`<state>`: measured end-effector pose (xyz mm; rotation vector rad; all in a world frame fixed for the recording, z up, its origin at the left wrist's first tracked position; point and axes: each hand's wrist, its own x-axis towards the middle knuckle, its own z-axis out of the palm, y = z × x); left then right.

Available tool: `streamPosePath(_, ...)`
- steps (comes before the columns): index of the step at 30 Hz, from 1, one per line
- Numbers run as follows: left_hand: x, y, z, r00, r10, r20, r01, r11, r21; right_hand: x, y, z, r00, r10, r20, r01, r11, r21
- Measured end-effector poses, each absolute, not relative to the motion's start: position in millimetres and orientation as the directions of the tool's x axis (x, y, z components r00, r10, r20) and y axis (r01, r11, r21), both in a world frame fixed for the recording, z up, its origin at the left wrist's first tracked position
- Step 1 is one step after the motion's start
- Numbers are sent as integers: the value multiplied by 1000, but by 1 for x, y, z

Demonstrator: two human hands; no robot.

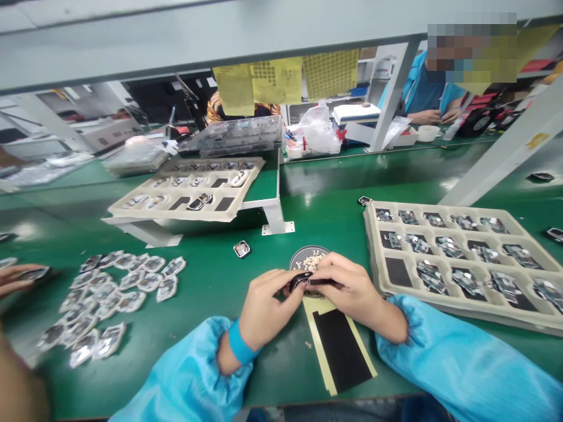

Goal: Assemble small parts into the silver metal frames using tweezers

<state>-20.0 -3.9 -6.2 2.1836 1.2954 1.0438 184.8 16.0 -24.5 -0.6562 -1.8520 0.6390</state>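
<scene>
My left hand (pixel 269 305) pinches a small dark watch case (pixel 299 281) between thumb and fingers, over the front of a round grey dish. My right hand (pixel 349 287) is closed on a slim dark tool (pixel 323 282) whose tip meets the watch case; its exact kind is hard to make out. Many small pale bits lie in the round dish (pixel 303 253), partly hidden behind both hands. Below them a yellow-edged sheet with a black rectangle (pixel 343 351) rests on the green bench. Behind the dish, one open watch case (pixel 241 249) lies by itself.
A cream tray (pixel 373 258) of small electronic parts stands at the right. Several watch cases in clear wrap (pixel 109 296) cover the left. Another tray (pixel 176 214) sits on a raised stand. A co-worker's hand (pixel 15 280) holds a watch case at the left edge.
</scene>
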Motion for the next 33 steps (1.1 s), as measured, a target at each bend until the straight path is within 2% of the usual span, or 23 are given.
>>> streamPosePath(5, -20, -4, -7, 284, 880, 380, 587, -473, 657, 186, 16, -26, -353, 695, 626, 170, 706, -688)
streamPosePath(11, -18, -2, -10, 281, 896, 345, 624, -444, 643, 186, 15, -29, -444, 735, 512, 224, 645, -731)
streamPosePath(14, -16, -2, -10, 267, 924, 274, 605, -382, 699, 185, 15, -26, -456, 751, 477, 239, 620, -748)
streamPosePath(17, -16, 0, -8, 243, 948, 206, 576, -312, 755, 185, 16, -21, -381, 781, 496, 229, 599, -767)
streamPosePath(20, -26, 10, -6, 202, 961, 189, 607, -274, 746, 191, 19, -20, -307, 840, 448, 392, 540, -745)
streamPosePath(23, -51, 35, -8, 114, 962, 248, 717, -253, 649, 196, 22, -24, -304, 880, 365, 594, 474, -650)
streamPosePath(25, -75, 59, -8, 14, 968, 251, 793, -163, 586, 198, 23, -26, -301, 894, 333, 650, 447, -615)
streamPosePath(28, -112, 99, -3, -94, 969, 227, 836, -46, 547, 197, 23, -26, -282, 896, 343, 632, 442, -636)
streamPosePath(33, -145, 154, 17, -129, 957, 259, 888, -5, 459, 192, 17, -11, -240, 859, 452, 409, 512, -756)
